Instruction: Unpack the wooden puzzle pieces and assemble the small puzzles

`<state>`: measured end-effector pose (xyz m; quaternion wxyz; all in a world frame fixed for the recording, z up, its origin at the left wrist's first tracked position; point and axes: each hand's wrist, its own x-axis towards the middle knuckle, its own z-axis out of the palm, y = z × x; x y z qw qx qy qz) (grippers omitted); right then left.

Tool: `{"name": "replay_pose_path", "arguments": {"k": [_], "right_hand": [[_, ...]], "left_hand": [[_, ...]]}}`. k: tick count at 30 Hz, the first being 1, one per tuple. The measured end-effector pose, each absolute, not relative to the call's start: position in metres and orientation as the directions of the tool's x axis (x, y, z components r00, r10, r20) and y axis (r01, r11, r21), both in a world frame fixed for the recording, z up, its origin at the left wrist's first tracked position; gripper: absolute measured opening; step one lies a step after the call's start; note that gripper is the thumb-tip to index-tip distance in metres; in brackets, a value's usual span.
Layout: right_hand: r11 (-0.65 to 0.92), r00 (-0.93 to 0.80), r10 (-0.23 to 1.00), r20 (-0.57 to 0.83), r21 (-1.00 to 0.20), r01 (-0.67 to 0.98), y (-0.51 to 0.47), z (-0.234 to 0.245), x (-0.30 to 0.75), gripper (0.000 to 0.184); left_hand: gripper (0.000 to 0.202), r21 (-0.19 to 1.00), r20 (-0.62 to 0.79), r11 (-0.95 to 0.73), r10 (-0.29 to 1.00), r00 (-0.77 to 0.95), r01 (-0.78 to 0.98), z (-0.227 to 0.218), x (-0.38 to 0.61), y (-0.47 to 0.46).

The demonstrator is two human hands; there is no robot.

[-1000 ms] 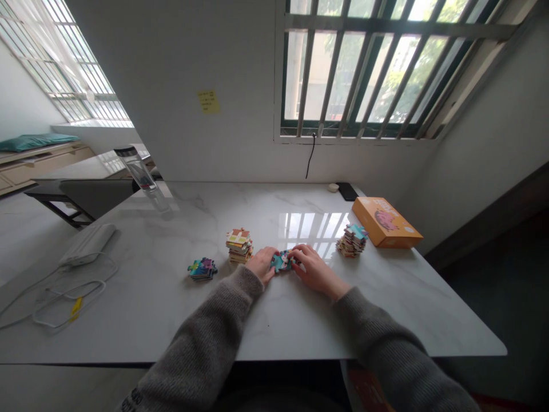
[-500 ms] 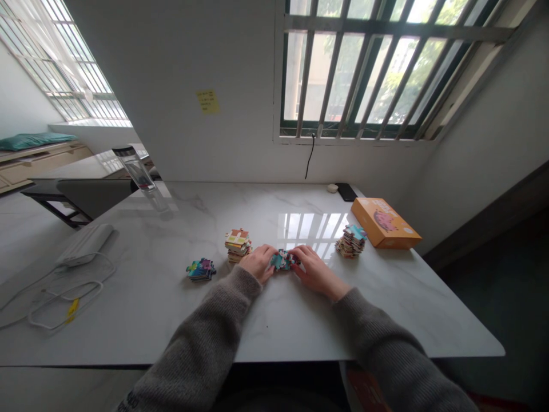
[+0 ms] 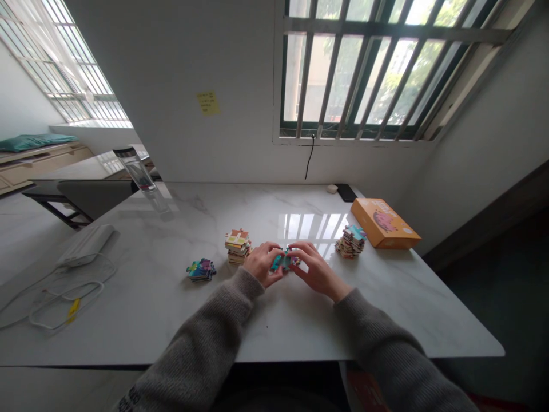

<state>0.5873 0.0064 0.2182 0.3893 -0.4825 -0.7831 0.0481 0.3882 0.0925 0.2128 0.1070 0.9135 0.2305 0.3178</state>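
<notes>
My left hand (image 3: 263, 263) and my right hand (image 3: 312, 266) meet at the middle of the white marble table (image 3: 266, 320). Both pinch a small cluster of teal jigsaw pieces (image 3: 282, 261), lifted just off the tabletop between my fingertips. A stack of puzzle pieces (image 3: 237, 245) stands just left of my left hand. A flatter blue and purple pile (image 3: 201, 269) lies farther left. Another stack (image 3: 351, 240) stands to the right of my right hand. Grey sleeves cover both my forearms.
An orange puzzle box (image 3: 384, 223) lies at the right, near the wall. A clear bottle (image 3: 139, 174) stands at the back left. A white power adapter (image 3: 86, 245) with looped cable (image 3: 64, 297) sits at the left edge. A dark phone (image 3: 346, 192) lies by the wall.
Both hands have raised the teal pieces slightly off the table, and my fingers have curled more tightly round them. The stacks have not moved.
</notes>
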Motion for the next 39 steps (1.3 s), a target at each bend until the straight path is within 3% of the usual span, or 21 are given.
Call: {"name": "replay_pose_path", "arguments": {"k": [5,11,16,21,39], "right_hand": [[0.436,-0.097,0.738,0.668,-0.362,0.824,0.003,0.231,0.609,0.024],[-0.013,0.281,0.568,0.773,-0.333,0.943,-0.008,0.237,0.686,0.021],[-0.184,0.362,0.521,0.773,-0.312,0.932,-0.013,0.226,0.727,0.028],[-0.255,0.421,0.512,0.748,-0.336,0.907,-0.014,0.222,0.732,0.027],[-0.253,0.439,0.637,0.633,-0.366,0.895,-0.017,0.225,0.729,0.026]], "left_hand": [[0.054,0.433,0.575,-0.854,0.508,0.641,0.288,0.210,0.389,0.093],[0.037,0.337,0.437,-0.844,0.533,0.725,0.417,0.199,0.389,0.098],[0.042,0.311,0.322,-0.812,0.580,0.749,0.495,0.196,0.387,0.100],[0.043,0.294,0.266,-0.791,0.607,0.749,0.536,0.191,0.385,0.102],[0.028,0.284,0.242,-0.788,0.610,0.755,0.546,0.193,0.387,0.103]]}}
